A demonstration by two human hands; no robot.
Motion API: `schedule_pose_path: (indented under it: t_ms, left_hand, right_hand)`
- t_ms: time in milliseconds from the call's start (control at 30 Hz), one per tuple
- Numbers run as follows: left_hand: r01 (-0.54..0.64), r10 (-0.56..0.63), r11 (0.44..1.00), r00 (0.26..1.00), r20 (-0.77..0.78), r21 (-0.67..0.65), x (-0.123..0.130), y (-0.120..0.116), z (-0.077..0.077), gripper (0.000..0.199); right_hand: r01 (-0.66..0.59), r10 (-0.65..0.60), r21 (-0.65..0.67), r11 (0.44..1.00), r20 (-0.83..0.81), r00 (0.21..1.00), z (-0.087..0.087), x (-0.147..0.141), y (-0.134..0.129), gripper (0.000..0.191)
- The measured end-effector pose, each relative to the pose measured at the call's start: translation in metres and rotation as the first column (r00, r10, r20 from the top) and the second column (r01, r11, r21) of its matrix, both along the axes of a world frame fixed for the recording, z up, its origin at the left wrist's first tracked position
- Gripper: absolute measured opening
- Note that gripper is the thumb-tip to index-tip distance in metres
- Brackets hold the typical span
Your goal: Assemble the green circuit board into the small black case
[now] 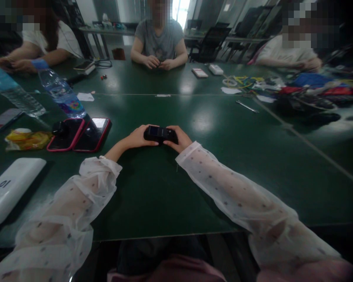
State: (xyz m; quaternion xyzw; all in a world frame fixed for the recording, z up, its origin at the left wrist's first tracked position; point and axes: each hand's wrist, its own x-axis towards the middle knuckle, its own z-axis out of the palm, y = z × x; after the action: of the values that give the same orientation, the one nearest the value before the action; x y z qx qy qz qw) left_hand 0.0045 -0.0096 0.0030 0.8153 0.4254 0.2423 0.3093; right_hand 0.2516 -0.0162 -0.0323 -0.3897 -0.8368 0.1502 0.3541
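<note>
Between my two hands is a small black handheld device [161, 134] with a dark screen on its left part and small buttons or markings further right. My left hand [139, 137] grips its left end, the thumb along the near edge. Around the right end my right hand [181, 139] is closed, its thumb also at the near side. The device is on or just above the green table [153, 188]; which of the two I cannot tell. To the left of my left hand lie a red-edged phone [93, 135] and a pink-edged phone [66, 135].
Two water bottles [60, 92] stand at the left, near a yellow packet [28, 140] and a white power bank [14, 188]. A wrench [247, 106] and tangled cables [247, 83] lie at the right. Across the table sits a person in a grey shirt [160, 39]; two others sit at the sides.
</note>
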Motion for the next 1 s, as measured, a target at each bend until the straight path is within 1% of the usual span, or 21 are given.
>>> schedule_pose_path:
  t_ms: [167,400,433,500,567,600,667,700,733,767,800,833,867,900,933,967,1000]
  left_hand:
    - [0.002,-0.002,1.000,1.000,-0.009,-0.007,0.000,0.000,0.002,0.079]
    - [-0.009,0.009,1.000,1.000,0.008,-0.027,0.000,-0.001,0.002,0.080]
    - [0.001,0.000,0.999,1.000,0.030,-0.047,0.000,0.000,0.001,0.080]
    - [0.040,-0.024,0.992,0.990,0.136,-0.118,-0.002,0.002,0.001,0.080]
    - [0.071,-0.013,0.979,0.956,0.292,-0.190,-0.006,0.005,0.002,0.077]
    - [0.060,0.020,0.975,0.934,0.358,-0.212,-0.008,0.007,0.004,0.075]
    - [-0.032,0.127,0.975,0.893,0.432,-0.219,-0.012,0.013,0.011,0.069]
    - [-0.109,0.195,0.972,0.871,0.451,-0.210,-0.013,0.016,0.017,0.066]
    - [-0.184,0.261,0.962,0.837,0.480,-0.202,-0.014,0.020,0.024,0.063]
    - [-0.240,0.311,0.950,0.790,0.528,-0.200,-0.013,0.024,0.033,0.059]
    - [-0.273,0.336,0.942,0.735,0.589,-0.197,-0.011,0.028,0.044,0.054]
    - [-0.292,0.338,0.939,0.695,0.635,-0.180,-0.008,0.031,0.055,0.050]
    - [-0.302,0.322,0.942,0.675,0.664,-0.149,-0.004,0.033,0.066,0.046]
    - [-0.299,0.300,0.946,0.671,0.679,-0.123,0.002,0.035,0.078,0.041]
    - [-0.292,0.251,0.954,0.667,0.702,-0.064,0.008,0.035,0.089,0.037]
    - [-0.278,0.213,0.960,0.679,0.703,-0.022,0.016,0.035,0.098,0.033]
    - [-0.262,0.184,0.965,0.685,0.705,0.004,0.023,0.033,0.106,0.029]
  right_hand:
    - [0.011,-0.011,-0.026,1.000,0.018,1.000,0.002,0.000,0.001,0.056]
    - [0.027,-0.026,-0.031,0.999,0.024,0.999,0.002,-0.002,-0.002,0.057]
    - [0.026,-0.026,-0.030,0.999,0.024,0.999,0.001,-0.002,-0.003,0.057]
    - [0.017,-0.016,-0.026,1.000,0.029,0.999,0.002,-0.002,-0.003,0.058]
    - [0.035,-0.035,0.014,0.999,0.019,0.999,0.005,-0.001,-0.004,0.064]
    - [0.068,-0.068,0.051,0.996,-0.002,0.998,0.009,-0.001,-0.006,0.066]
    - [0.151,-0.141,0.133,0.980,-0.083,0.987,0.018,-0.003,-0.015,0.063]
    - [0.182,-0.162,0.151,0.972,-0.134,0.978,0.023,-0.007,-0.021,0.054]
    - [0.173,-0.143,0.152,0.973,-0.187,0.972,0.028,-0.013,-0.030,0.044]
    - [0.134,-0.102,0.121,0.984,-0.240,0.965,0.033,-0.022,-0.040,0.035]
    - [0.082,-0.062,0.057,0.995,-0.294,0.954,0.036,-0.034,-0.051,0.029]
    - [0.014,-0.033,-0.056,0.998,-0.345,0.938,0.038,-0.049,-0.062,0.027]
    - [-0.092,0.001,-0.209,0.974,-0.400,0.917,0.040,-0.065,-0.072,0.027]
    - [-0.212,0.005,-0.392,0.895,-0.467,0.884,0.040,-0.083,-0.079,0.028]
    - [-0.320,-0.038,-0.570,0.757,-0.527,0.849,0.041,-0.101,-0.084,0.029]
    - [-0.428,-0.086,-0.716,0.551,-0.559,0.824,0.041,-0.118,-0.087,0.031]
    - [-0.512,-0.116,-0.807,0.295,-0.562,0.819,0.042,-0.133,-0.087,0.033]
